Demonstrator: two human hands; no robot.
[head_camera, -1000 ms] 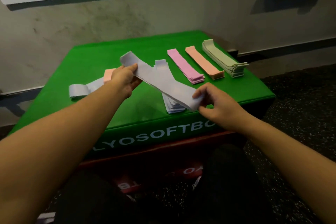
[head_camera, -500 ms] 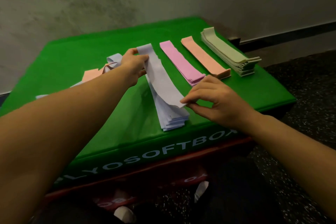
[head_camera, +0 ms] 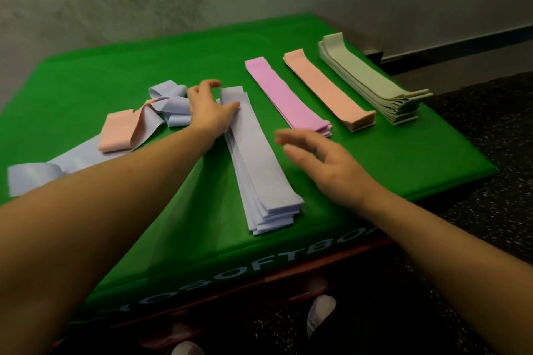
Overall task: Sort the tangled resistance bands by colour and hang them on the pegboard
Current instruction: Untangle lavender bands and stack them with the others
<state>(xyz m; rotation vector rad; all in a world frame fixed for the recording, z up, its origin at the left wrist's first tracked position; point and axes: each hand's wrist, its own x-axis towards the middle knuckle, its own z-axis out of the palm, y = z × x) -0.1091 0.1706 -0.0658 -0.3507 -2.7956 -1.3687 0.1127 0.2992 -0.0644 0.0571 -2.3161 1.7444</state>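
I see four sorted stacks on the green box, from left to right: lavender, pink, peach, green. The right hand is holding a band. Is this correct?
Not quite. In the head view the right hand hovers open over the box and holds nothing. The stacks are as you say: lavender, pink, peach, green.

A gym: green soft plyo box [head_camera: 202, 239], speckled rubber floor [head_camera: 490, 130], stacked resistance bands [head_camera: 372, 81].

The right hand [head_camera: 323, 164] is motion-blurred, its fingertips smeared. The left hand [head_camera: 212, 111] hides the far end of the lavender stack [head_camera: 259, 158]. White lettering [head_camera: 245, 268] on the bench's near face is blurred and partly covered by both forearms.
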